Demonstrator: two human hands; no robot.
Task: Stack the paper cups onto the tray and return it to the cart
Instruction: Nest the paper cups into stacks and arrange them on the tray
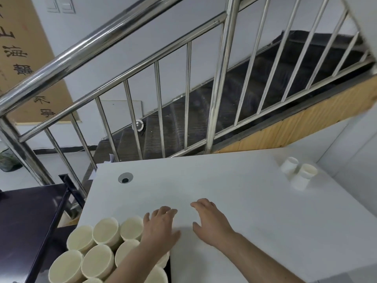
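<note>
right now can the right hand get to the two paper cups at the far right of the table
Probably yes: the right hand is open and holds nothing, and only bare white table lies between it and the two paper cups.

Steel stair railing, dark stairs, calligraphy scroll on wall

A white worktop under a staircase.
A steel railing slants across the far side, with dark stairs and a wooden edge behind it. White walls carry a brown banner at far left; a round hole sits in the worktop.
</note>
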